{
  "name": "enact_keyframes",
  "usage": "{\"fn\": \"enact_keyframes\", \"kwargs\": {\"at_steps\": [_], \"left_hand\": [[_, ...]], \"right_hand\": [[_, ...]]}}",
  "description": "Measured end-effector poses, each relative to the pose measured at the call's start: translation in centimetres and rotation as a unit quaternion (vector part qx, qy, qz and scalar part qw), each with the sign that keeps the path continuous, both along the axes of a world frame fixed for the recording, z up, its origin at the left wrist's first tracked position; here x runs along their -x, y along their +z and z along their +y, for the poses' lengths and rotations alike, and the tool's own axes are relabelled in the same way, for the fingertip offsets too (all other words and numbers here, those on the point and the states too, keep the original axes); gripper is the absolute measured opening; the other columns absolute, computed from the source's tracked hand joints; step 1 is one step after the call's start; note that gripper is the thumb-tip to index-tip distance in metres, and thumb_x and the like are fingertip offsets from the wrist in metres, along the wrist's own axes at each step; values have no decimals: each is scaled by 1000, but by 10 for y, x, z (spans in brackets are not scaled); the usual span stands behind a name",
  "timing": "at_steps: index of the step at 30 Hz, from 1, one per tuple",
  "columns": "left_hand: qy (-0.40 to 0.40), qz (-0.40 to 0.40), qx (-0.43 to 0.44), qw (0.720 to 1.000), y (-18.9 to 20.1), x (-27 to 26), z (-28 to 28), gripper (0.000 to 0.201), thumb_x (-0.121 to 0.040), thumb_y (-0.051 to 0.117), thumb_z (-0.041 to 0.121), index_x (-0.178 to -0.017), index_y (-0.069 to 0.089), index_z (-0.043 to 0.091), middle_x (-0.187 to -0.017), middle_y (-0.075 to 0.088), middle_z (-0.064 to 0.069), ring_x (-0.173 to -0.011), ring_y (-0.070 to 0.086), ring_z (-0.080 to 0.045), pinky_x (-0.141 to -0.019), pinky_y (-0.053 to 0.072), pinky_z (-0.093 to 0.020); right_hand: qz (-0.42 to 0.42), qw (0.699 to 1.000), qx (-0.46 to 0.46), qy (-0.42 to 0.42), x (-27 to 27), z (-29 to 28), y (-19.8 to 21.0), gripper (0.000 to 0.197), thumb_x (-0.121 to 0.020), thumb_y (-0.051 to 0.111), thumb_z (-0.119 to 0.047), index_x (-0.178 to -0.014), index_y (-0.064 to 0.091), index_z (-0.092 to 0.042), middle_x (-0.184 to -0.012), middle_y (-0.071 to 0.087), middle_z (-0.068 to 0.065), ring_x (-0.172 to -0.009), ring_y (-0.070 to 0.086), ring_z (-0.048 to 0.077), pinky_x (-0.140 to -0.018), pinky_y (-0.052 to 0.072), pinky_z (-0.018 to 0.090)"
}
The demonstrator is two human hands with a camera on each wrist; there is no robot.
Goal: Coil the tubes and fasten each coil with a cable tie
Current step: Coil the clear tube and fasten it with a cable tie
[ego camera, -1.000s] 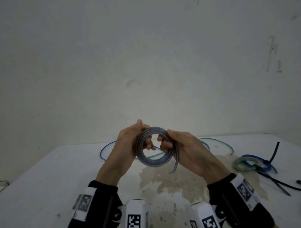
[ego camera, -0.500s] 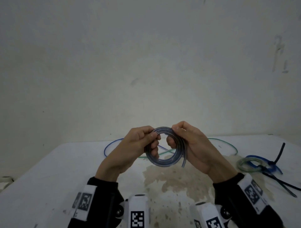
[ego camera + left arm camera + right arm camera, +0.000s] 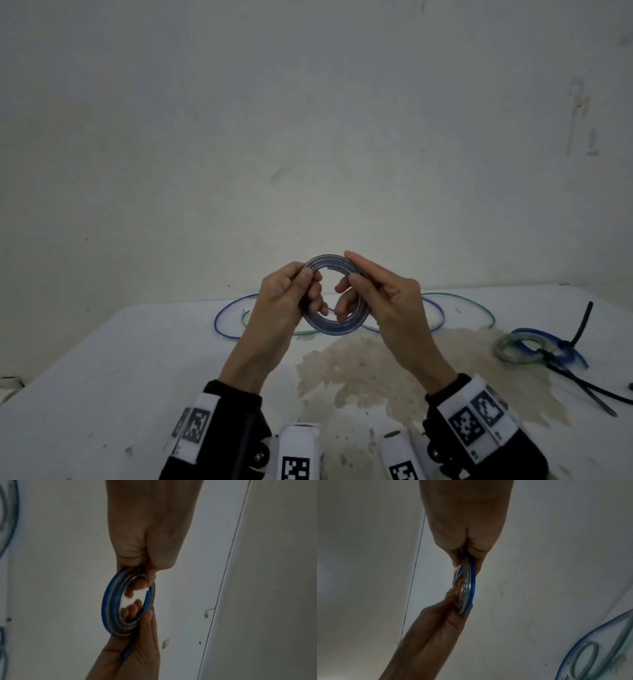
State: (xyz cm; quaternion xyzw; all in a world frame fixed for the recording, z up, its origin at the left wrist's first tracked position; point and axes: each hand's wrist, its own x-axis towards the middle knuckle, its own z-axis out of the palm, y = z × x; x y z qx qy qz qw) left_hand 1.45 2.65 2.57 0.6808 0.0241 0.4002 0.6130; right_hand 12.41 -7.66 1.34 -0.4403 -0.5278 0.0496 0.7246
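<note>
From the head view, the left hand (image 3: pixel 286 301) and right hand (image 3: pixel 387 301) hold a coiled tube (image 3: pixel 337 325) in the air above the desk (image 3: pixel 102 377), each grip closed on one side of the ring. Loose tubes (image 3: pixel 459 298) lie behind on the desk; a tied coil (image 3: pixel 517 349) sits at the right.

From the left wrist, the coil's blue end (image 3: pixel 126 653) lies across the right palm.

From the right wrist, the ring shows edge-on, pinched by both hands.

No legible text, brand or number is shown; only black-and-white square coded markers (image 3: pixel 194 423) are borne on the wrist-worn bands.
</note>
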Motion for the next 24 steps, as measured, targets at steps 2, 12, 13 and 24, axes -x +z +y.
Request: {"fn": "enact_keyframes", "kwargs": {"at_steps": [2, 12, 13, 24], "left_hand": [[-18, 41, -38, 998, 0, 5, 4, 21, -98, 36, 4, -90, 55, 0, -64, 59, -3, -59, 58, -16, -62, 50, -27], [56, 154, -262, 951, 0, 6, 5, 20, -95, 49, 17, -78, 54, 8, -52, 51, 1, -49, 49, -12, -54, 40, -29], [60, 143, -253, 955, 1, 6, 5, 20, -95, 49, 16, -78, 55, 5, -51, 50, 1, -48, 47, -12, -53, 39, -28], [75, 91, -153, 981, 0, 0, 0, 25, -95, 48, 11, -70, 52, 9, -43, 44, 9, -46, 43, -12, -51, 39, -24]], "right_hand": [[-16, 999, 26, 13, -8, -5, 3, 31, -91, 47, 5, -114, 60, -11, -69, 65, 3, -48, 58, 17, -55, 50, 24], [-95, 980, 155, 78, -8, -10, 7, 35, -93, 43, 3, -113, 55, -23, -72, 60, 11, -51, 60, 13, -55, 54, 27], [-88, 982, 152, 74, -7, -8, 6, 34, -93, 42, 2, -115, 53, -23, -73, 60, 11, -52, 60, 13, -57, 54, 27], [-21, 988, 143, 51, -5, -6, 7, 35, -97, 38, -21, -86, 62, 1, -68, 68, 16, -61, 68, 28, -65, 56, 29]]}}
